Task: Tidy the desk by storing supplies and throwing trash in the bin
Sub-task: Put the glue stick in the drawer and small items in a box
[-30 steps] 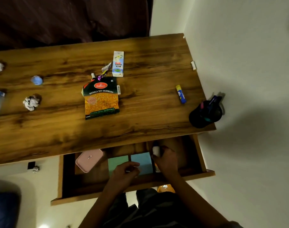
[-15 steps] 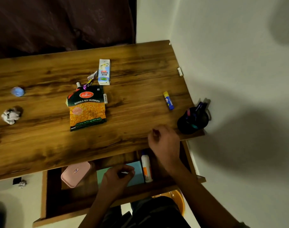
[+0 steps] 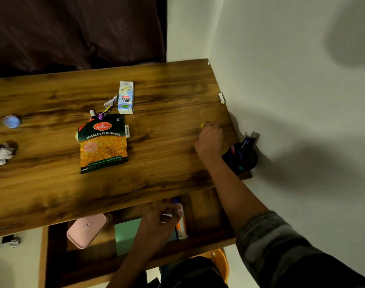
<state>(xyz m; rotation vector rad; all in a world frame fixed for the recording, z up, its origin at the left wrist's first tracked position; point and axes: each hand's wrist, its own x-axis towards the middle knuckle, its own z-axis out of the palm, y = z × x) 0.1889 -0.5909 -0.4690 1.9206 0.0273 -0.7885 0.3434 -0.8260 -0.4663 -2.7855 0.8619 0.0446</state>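
Bench, wooden, right edge hard against the wall; open drawer below the near edge, now holding a white-and-orange glue bottle that a second ago was being set down in it, beside a green pad and a pink case. Snack packet and milkshake carton, mid-bench, unmoved: trash pending. Right hand has left the drawer and crossed to the yellow-and-blue glue stick near the right edge, fingers curled over it (only the yellow tip shows; whether it is gripped cannot be told). Left hand loosely curled over the drawer, apparently empty. Black pen holder touches the right wrist at the bench corner: little room there, open wood to the left. Paper wad, blue cap, far left.
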